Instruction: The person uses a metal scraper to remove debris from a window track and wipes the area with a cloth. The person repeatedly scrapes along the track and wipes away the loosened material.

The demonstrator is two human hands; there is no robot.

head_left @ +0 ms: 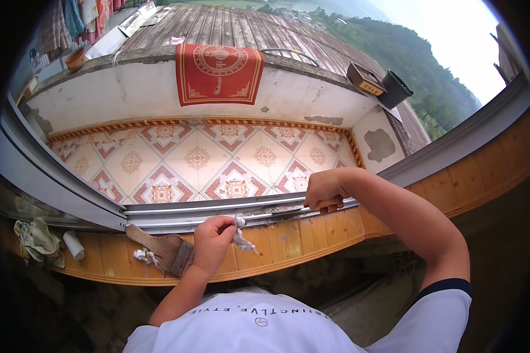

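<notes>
My left hand (212,241) pinches a crumpled white tissue (241,236) with dirty spots, just above the wooden sill. My right hand (327,191) is closed around the light wooden handle of a thin tool (325,203). Its slim dark end points left along the metal window track (265,213), where dark dirt shows; the exact kind of tool is hard to make out. Beside my left wrist, a wide flat paintbrush (166,250) with a wooden handle lies on the sill. Another crumpled tissue (149,259) rests against it.
On the left of the wooden sill (288,241) are a patterned cloth (38,241) and a small white roll (73,245). A sliding window frame (59,170) stands at left. Beyond the track is a tiled floor (200,156) below a low wall with a red mat (219,73) and a black bucket (396,88).
</notes>
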